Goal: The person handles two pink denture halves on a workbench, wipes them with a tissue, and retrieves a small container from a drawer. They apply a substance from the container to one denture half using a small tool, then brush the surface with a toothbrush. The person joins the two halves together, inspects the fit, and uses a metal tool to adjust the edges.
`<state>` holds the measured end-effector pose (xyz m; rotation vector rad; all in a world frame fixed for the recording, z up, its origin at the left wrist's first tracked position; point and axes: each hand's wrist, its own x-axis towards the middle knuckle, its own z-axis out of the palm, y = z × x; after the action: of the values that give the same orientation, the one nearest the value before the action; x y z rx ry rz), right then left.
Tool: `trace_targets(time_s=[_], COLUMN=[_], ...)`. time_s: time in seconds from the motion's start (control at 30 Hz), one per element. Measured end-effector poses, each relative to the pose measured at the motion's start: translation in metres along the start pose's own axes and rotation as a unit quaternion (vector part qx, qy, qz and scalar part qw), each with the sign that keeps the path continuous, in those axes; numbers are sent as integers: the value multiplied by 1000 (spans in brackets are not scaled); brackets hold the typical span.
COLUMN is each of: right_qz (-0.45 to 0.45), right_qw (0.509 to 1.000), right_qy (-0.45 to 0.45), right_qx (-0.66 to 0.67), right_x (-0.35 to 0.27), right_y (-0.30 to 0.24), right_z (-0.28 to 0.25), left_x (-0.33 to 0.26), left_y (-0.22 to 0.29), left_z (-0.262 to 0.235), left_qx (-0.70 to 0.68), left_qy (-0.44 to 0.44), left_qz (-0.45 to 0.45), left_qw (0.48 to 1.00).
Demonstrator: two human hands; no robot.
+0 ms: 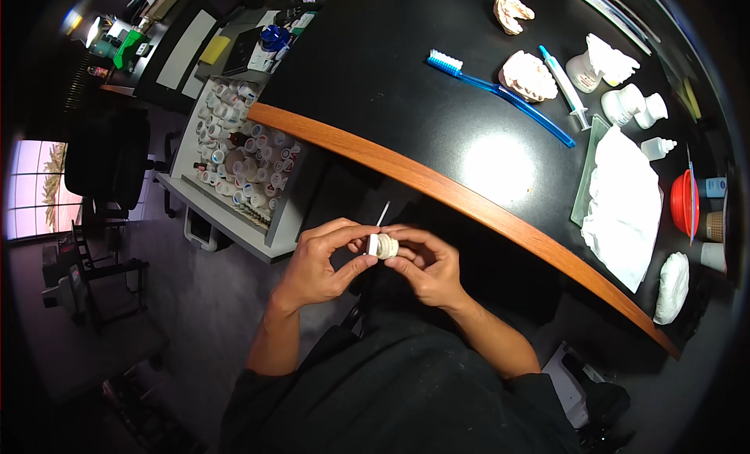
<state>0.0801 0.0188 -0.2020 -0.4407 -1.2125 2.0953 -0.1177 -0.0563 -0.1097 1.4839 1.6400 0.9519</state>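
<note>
Both my hands meet over my lap, below the desk's wooden edge (pixel 437 185). My left hand (pixel 320 263) pinches a small white jar (pixel 375 244) from the left, and a thin white stick (pixel 382 213) rises from it. My right hand (pixel 426 267) holds a small cream plaster tooth model (pixel 387 247) pressed against the jar. Fingers hide most of both pieces.
The black desk carries a blue toothbrush (pixel 500 91), two plaster dental casts (pixel 527 75) (pixel 512 13), a syringe (pixel 564 87), white bottles (pixel 625 104), a white cloth (pixel 621 204) and a red bowl (pixel 683 202). An open drawer (pixel 238 165) of several small jars stands at left.
</note>
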Motion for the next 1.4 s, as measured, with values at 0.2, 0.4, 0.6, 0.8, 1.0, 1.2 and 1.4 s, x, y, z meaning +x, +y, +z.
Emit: trace_targets(time_s=[0.2,0.4,0.6,0.8,1.0,1.2,1.4], right_qz=[122,120,129,130,142,152,151], right_qw=[971,974,971,971,965,963,964], right_qy=[-33,-38,-47,-45,-56,-57,-57], right_qx=[203,189,196,197,213,214,213], right_x=[4,4,1,3,2,1,1], right_y=[3,3,4,6,4,5,4], right_z=[-16,-14,-16,-17,-18,-20,-19], left_x=[-2,0,7,8,9,9,10], left_y=[6,17,18,17,15,12,9], left_z=[0,-2,-2,-5,-3,-4,-4], left_qx=[12,159,219,258,252,186,205], left_qy=[38,25,23,35,55,28,33], left_qz=[89,138,177,183,181,191,200], left_qw=[995,977,959,948,949,963,957])
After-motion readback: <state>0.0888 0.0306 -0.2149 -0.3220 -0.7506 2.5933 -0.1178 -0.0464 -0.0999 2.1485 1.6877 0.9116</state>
